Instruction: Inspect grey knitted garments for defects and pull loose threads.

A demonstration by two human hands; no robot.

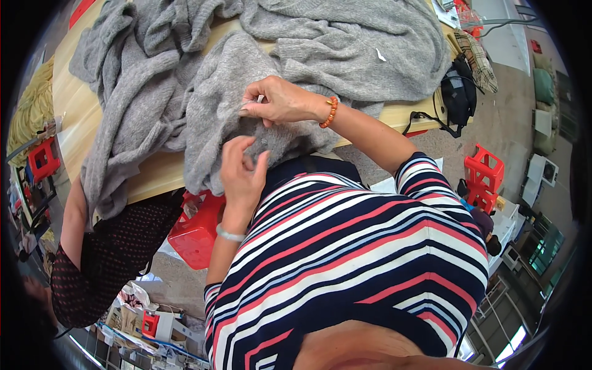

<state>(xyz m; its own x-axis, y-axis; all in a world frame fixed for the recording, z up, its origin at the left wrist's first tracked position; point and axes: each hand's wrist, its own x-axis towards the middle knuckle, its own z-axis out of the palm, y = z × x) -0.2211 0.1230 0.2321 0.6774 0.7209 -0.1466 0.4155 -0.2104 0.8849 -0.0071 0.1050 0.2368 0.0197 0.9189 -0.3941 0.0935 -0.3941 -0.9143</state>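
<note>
A sweater [246, 105] is lying on the surface [74, 123], its lower part hanging over the near edge. More knitwear [345, 37] is lying heaped behind it, spreading across to the right. The right hand [277, 100] is resting on the sweater, and the left hand [242, 169] is sitting just below it at the hanging part. A stool [196, 231] is standing under the surface edge on the left. A bag [459, 92] is hanging off the right end of the surface, and another stool [483, 176] is standing on the floor below it.

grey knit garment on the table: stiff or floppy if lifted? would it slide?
Likely floppy: the grey knit garment lies in loose folds and droops over the wooden table edge. Probably light, and its fuzzy surface should grip rather than slide. Both hands pinch it.
</note>
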